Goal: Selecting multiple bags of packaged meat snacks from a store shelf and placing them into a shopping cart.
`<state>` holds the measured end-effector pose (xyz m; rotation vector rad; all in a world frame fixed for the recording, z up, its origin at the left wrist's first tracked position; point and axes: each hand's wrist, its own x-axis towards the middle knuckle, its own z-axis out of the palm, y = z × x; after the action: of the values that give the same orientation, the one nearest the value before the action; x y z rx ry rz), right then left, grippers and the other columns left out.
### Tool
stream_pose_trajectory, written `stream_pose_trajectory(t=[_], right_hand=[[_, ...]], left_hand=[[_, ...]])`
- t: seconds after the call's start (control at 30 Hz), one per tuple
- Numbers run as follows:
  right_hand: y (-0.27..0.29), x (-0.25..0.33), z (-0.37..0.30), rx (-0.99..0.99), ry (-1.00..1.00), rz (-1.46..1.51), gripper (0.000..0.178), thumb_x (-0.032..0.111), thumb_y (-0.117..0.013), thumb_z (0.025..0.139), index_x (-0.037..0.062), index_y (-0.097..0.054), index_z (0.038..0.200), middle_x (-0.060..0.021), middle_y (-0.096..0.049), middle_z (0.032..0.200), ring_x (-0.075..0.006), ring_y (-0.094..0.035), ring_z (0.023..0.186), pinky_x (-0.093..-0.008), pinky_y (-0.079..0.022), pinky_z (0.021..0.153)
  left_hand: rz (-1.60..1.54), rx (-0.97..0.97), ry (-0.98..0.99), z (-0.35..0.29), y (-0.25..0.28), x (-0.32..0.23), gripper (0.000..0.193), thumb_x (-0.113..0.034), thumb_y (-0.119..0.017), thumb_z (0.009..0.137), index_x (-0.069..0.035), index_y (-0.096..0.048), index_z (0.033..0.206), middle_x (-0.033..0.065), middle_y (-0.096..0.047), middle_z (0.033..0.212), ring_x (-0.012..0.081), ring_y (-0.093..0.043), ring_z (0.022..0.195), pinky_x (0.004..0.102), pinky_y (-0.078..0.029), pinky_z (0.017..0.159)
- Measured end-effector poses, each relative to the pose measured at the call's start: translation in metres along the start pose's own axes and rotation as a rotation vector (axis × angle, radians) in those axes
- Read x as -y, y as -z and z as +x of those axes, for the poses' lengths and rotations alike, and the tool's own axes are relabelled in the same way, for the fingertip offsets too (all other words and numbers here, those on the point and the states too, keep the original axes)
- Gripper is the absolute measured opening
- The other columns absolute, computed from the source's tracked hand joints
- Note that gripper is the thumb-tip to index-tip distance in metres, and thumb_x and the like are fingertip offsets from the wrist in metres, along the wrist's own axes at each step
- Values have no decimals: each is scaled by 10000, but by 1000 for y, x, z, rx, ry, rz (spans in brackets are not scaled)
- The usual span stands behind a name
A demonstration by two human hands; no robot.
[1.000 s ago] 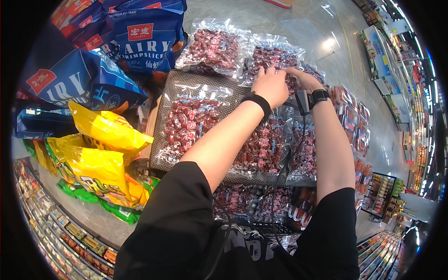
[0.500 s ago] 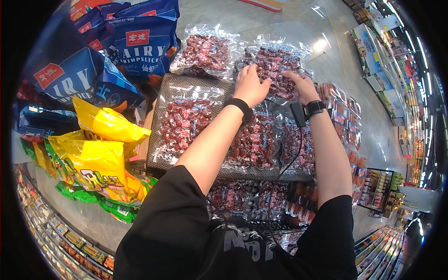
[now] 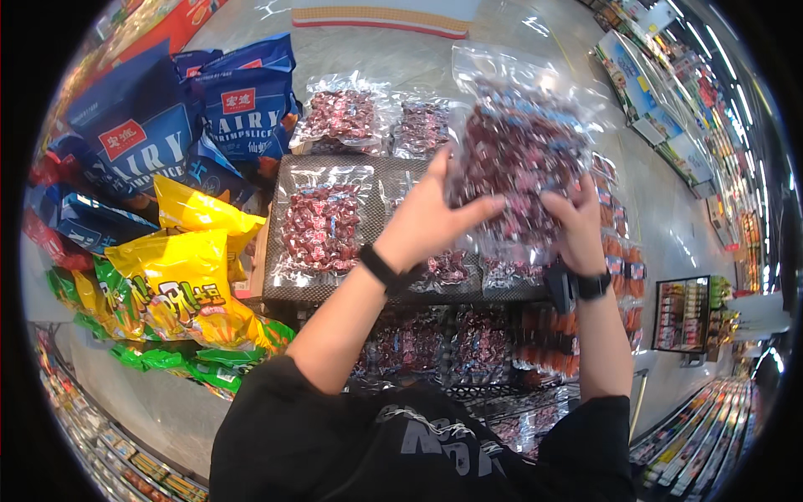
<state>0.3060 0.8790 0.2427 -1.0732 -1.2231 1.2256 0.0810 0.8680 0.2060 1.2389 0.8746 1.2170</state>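
Between my hands hangs a clear plastic bag of small dark-red wrapped pieces (image 3: 523,151), lifted over the display and slightly blurred. My left hand (image 3: 435,205) grips its left edge, thumb across the front. At the lower right side my right hand (image 3: 580,222) pinches it, thumb in front. Beneath lies a dark textured display top (image 3: 376,293) carrying similar bags. One such bag (image 3: 322,230) lies flat left of my left hand. Farther back rest another bag (image 3: 339,117) and a smaller-looking one (image 3: 421,125). The held bag hides part of the display behind it.
Blue snack bags (image 3: 238,109) and yellow snack bags (image 3: 188,280) crowd the left side. Packs of orange-brown food (image 3: 615,268) line the right edge. More red bags (image 3: 406,343) sit on a lower level near me. Store shelves (image 3: 698,435) stand at the right.
Both hands have taken hold of a red bag from the far right and raised it toward me. A bag at the far middle now shows where it lay.
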Motion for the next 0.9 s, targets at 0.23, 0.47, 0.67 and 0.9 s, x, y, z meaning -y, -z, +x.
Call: stream_pose_trajectory(t=[0.23,0.47,0.67,0.9], right_hand=[[82,-5,-206,-170,20,-216,997,93,-863,604,4,-309,1427,-112,-533,1281,-222,-553,1152,-368,-466,984],[101,-38,-411,-449,-115,-8,1093,161,-880,668,-3,-183,1494,-138,-462,1390,-248,-493,1249,-383,-389,1070],[116,-96,-552,-600,-254,52,964,131,-742,852,-62,-61,1506,-172,-332,1483,-235,-371,1341,-354,-272,1135],[132,-167,-684,-782,-621,286,1016,181,-853,750,-55,-173,1467,-153,-444,1392,-231,-475,1260,-373,-393,1078]], left_hand=[[127,268,20,-136,-81,-30,677,-200,-816,792,-10,-419,1306,119,-620,1176,171,-609,1069,323,-472,950],[-33,619,306,-236,-161,19,771,-230,-787,831,27,-339,1404,160,-559,1286,194,-570,1144,340,-431,1013],[77,861,494,-302,-235,92,694,-301,-765,851,56,-408,1327,158,-608,1210,198,-588,1103,348,-449,995],[263,1071,928,-391,-313,193,624,-260,-758,863,76,-451,1289,116,-632,1149,144,-609,1026,296,-502,879]])
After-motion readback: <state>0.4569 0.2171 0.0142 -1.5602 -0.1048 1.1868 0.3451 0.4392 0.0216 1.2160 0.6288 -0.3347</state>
